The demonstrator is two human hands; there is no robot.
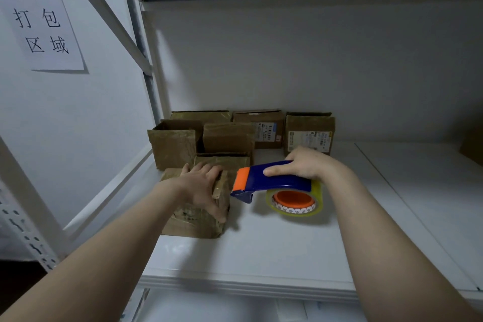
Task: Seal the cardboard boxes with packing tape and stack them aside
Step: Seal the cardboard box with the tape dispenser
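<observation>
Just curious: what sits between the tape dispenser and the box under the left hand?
Nothing; the head view shows only a narrow strip of bare white shelf between tape dispenser and box.

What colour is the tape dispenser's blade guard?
Orange, on the dark blue tape dispenser; the head view shows it clearly.

Seven cardboard boxes — one tape dispenser, one paper sign.

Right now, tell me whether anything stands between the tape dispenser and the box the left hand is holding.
Nothing visible does. The tape dispenser in the right hand is just right of the box, only bare shelf between. The left hand grips the box's top right edge.
</observation>
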